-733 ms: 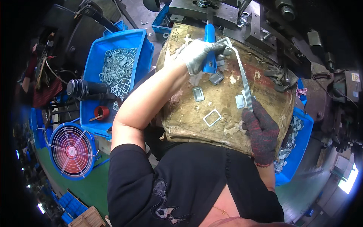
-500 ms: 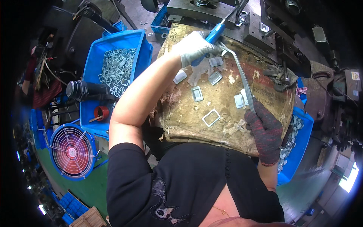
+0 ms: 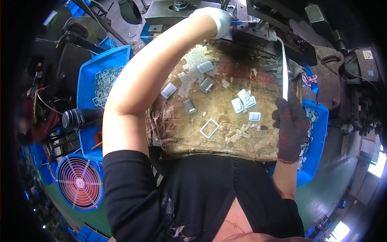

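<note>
My left hand, in a white glove, reaches up to the press. Its fingers are wrapped around a blue-handled tool, mostly hidden behind the glove. Dark red-and-black knit covers my right hand, closed on long metal tweezers whose bent tip is up by the press die. Between the hands, small shallow rectangular metal pieces lie scattered on the worn board. Several paler pieces cluster nearer my right hand. A thin rectangular metal frame rests closer to me.
A blue bin of metal frames stands at the left, behind a black cylindrical part. Another blue bin with metal pieces is beyond my right hand. A caged fan sits lower left. Press machinery borders the far side.
My left hand has moved up and right, to the press, with the blue-handled tool. The tweezers have swung more upright, their tip now by the die. More pale pieces show on the board.
</note>
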`<state>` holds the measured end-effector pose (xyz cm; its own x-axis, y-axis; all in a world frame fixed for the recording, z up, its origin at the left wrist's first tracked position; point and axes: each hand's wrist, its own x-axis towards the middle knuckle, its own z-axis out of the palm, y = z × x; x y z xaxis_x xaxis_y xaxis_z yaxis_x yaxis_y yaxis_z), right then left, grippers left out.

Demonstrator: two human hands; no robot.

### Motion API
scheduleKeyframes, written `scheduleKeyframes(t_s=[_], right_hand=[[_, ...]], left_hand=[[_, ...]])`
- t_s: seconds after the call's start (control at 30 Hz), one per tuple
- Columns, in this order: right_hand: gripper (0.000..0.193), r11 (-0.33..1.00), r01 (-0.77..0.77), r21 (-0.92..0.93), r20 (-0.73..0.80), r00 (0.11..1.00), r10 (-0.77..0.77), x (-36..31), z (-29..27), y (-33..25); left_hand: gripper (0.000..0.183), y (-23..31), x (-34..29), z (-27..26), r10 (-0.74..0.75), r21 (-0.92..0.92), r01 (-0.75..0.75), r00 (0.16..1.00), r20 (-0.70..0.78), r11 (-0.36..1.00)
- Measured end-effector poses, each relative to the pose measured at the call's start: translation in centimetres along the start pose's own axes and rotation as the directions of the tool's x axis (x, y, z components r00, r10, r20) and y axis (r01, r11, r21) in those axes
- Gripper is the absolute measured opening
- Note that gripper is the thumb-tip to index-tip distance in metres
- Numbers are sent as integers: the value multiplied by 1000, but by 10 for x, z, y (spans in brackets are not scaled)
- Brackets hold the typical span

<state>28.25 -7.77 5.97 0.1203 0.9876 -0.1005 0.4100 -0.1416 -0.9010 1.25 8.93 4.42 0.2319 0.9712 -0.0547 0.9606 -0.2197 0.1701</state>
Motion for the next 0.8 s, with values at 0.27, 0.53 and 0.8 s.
scheduleKeyframes(t_s=[0.27,0.53,0.8], right_hand=[[41,994,73,87,13,997,-74,35,36,1],[39,866,405,-295,14,908,-419,62,52,31],[42,998,55,-5,-62,997,-55,26,21,1]], left_hand=[[26,-20,-23,35,-293,-238,224,905,-309,945],[22,4,-112,48,99,-110,-96,995,25,989],[18,19,-112,49,-20,-41,17,997,-79,999]])
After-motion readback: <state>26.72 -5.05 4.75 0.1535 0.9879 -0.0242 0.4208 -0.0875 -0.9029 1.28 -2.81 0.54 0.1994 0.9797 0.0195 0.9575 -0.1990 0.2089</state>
